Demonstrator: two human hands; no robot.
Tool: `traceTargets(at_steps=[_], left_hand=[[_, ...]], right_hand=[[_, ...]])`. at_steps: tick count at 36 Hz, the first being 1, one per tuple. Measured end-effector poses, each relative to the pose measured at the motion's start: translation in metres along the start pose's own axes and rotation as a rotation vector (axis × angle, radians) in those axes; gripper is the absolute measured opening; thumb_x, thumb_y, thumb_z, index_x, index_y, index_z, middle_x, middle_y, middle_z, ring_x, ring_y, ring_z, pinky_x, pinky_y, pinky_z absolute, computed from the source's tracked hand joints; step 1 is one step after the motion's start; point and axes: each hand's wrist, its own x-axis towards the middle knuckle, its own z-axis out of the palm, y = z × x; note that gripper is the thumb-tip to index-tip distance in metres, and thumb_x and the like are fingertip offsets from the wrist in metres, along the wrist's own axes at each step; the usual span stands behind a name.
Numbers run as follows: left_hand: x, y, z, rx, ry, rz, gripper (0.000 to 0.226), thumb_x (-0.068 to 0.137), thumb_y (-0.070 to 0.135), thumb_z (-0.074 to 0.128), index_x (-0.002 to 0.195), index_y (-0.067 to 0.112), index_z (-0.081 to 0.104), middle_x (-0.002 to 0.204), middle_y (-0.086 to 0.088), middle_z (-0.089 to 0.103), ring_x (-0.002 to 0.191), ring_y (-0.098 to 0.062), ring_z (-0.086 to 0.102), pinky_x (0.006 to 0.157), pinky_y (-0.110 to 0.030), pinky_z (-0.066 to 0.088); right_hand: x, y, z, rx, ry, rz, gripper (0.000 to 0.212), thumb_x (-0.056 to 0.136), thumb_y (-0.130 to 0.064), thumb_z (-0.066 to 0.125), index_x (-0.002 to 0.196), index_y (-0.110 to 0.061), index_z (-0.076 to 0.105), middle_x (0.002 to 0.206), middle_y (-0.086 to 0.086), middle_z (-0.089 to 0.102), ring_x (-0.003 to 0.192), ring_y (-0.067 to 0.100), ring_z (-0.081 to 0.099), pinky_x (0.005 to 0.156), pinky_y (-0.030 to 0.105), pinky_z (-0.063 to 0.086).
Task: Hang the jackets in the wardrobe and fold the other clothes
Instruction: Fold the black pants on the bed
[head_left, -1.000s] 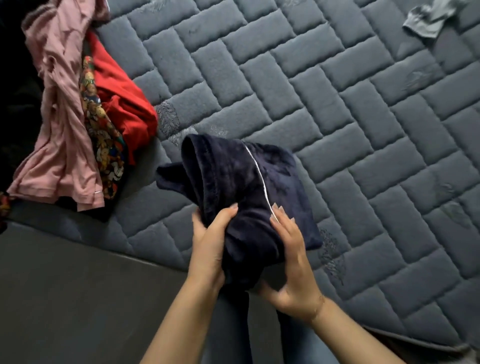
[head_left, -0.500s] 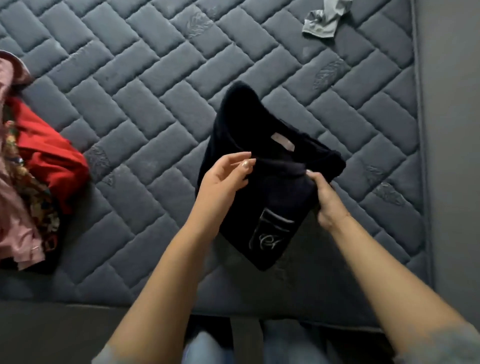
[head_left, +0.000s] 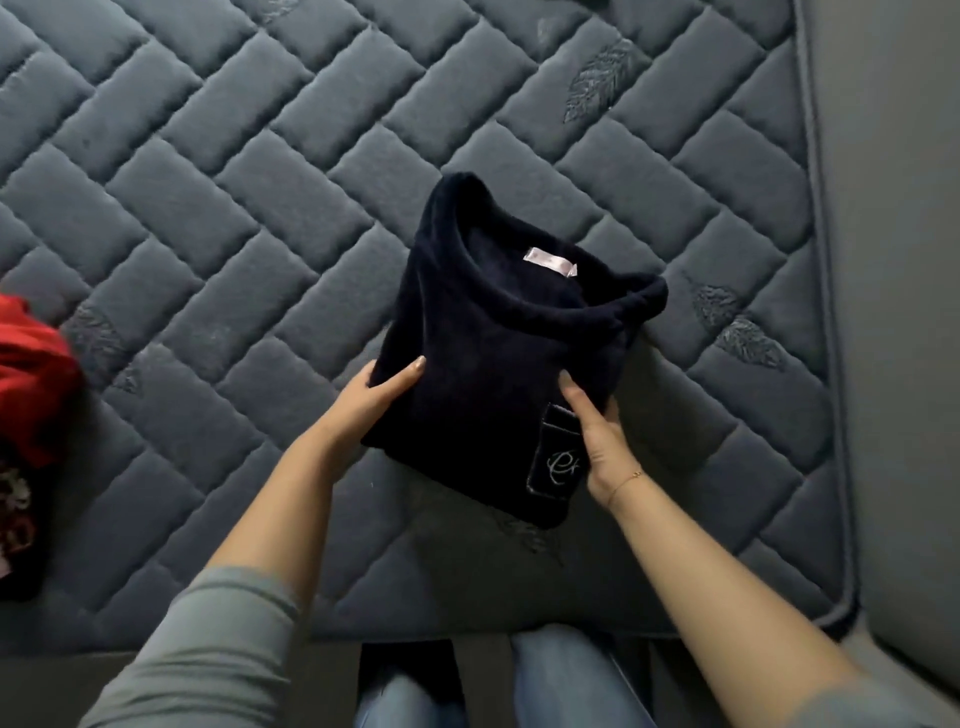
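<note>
On the quilted mattress (head_left: 260, 218), the folded navy fleece top (head_left: 498, 364) is gripped at its sides by the left hand (head_left: 382, 389) and right hand (head_left: 597, 436); it should be set down flat, edges kept squared.

A folded navy fleece top (head_left: 498, 374) lies on a quilted grey mattress (head_left: 218, 218).
Collar and pink neck label face up; an embroidered pocket sits at its near right corner.
</note>
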Motion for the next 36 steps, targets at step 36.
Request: traceTargets(at_steps=[36], left_hand=[[-0.312, -0.066, -0.032, -0.762, 0.065, 0.06, 0.049, 0.082, 0.029, 0.075, 0.126, 0.01, 0.063, 0.127, -0.017, 0.063, 0.119, -0.03, 0.059, 0.091, -0.035, 0.053]], right_hand=[[-0.238, -0.029, 0.043, -0.427, -0.62, -0.147, 0.068, 0.062, -0.054, 0.08, 0.121, -0.025, 0.065, 0.109, 0.007, 0.072, 0.099, 0.021, 0.07, 0.066, 0.023, 0.056]])
